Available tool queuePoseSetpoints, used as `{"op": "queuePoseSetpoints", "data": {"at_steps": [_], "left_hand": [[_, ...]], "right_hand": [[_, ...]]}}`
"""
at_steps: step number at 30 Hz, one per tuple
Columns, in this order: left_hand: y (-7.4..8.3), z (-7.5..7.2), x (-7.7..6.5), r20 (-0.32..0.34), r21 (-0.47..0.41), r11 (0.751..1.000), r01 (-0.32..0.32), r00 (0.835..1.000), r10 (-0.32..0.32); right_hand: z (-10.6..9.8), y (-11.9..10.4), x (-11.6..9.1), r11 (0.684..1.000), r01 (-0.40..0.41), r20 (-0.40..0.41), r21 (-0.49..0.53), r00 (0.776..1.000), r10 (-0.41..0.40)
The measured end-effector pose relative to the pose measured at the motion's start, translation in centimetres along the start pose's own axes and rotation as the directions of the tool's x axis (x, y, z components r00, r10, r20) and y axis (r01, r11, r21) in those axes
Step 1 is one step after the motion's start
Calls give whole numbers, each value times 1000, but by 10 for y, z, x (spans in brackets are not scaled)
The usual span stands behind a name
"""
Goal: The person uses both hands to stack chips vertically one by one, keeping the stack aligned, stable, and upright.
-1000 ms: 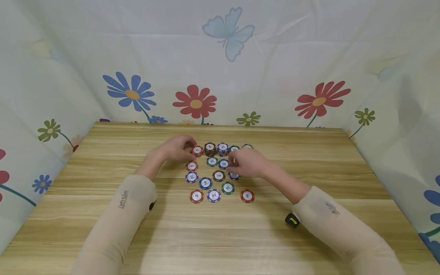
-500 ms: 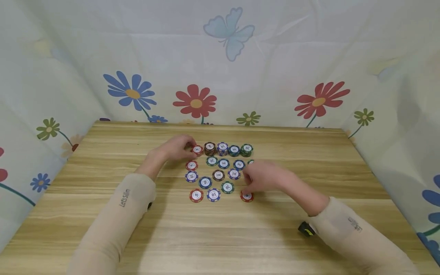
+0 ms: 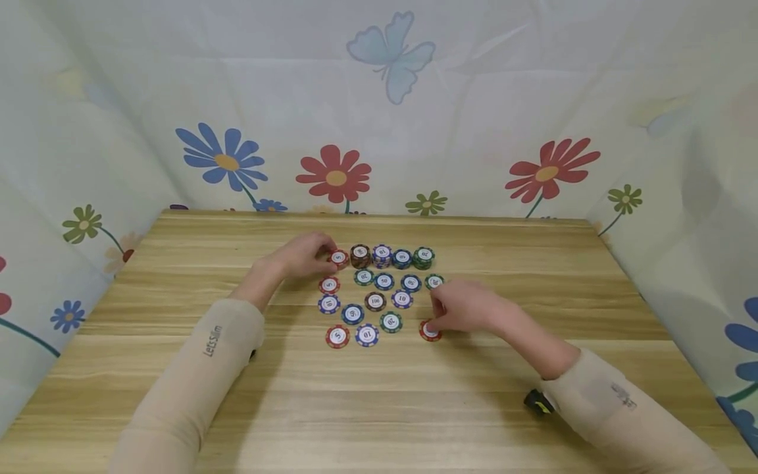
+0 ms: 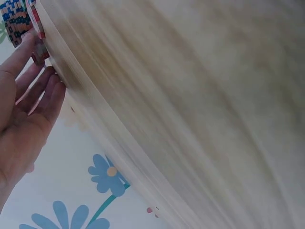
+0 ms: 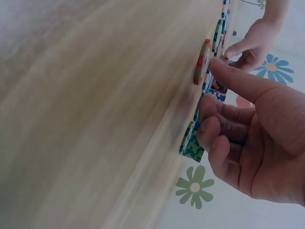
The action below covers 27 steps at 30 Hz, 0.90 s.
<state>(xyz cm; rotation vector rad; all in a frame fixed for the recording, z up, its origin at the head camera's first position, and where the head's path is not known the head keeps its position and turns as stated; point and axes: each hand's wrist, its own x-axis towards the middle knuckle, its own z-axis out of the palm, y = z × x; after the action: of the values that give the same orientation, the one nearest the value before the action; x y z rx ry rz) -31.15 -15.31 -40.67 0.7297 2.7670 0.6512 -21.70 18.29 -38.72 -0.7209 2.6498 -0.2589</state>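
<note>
My left hand (image 3: 304, 255) is at the far side of the table, its thumb and fingertips bracketing a short stack of red poker chips (image 3: 338, 258). In the left wrist view, the left hand's thumb or forefinger touches those red chips (image 4: 40, 50), and the other fingers are loosely bent. With the thumb of my right hand (image 3: 470, 307) I touch a single red poker chip (image 3: 431, 331), which lies flat at the right. The right wrist view shows that chip (image 5: 202, 62) under the thumb tip, while the other fingers curl apart from it.
Beside the red stack runs a row of chip stacks: dark brown (image 3: 360, 256), blue (image 3: 381, 255), dark blue-green (image 3: 402, 258) and green (image 3: 423, 257). Loose chips, such as a brown one (image 3: 376, 301) and a blue one (image 3: 367, 335), lie spread before them. Flowered cloth surrounds the wooden table (image 3: 355, 408).
My right hand has moved from the middle chips rightward and nearer to the red chip, which has since slid slightly right and away. My left hand stays at the red stack.
</note>
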Motion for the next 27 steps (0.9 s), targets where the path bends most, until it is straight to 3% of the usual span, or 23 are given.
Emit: {"op": "queuePoseSetpoints", "data": {"at_steps": [9,15,27], "left_hand": [[-2,3,2,0,16,1000,2,1000,-2],[0,5,0,-4,14,1000,22,1000,-22],[0,3,-1,-6,17,1000,14,1000,-14]], "right_hand": [[2,4,-2,996,55,29,64,998,-57],[5,5,-2,996,56,-16,65,998,-55],[8,4,-1,990,139,-46,29,989,-138]]}}
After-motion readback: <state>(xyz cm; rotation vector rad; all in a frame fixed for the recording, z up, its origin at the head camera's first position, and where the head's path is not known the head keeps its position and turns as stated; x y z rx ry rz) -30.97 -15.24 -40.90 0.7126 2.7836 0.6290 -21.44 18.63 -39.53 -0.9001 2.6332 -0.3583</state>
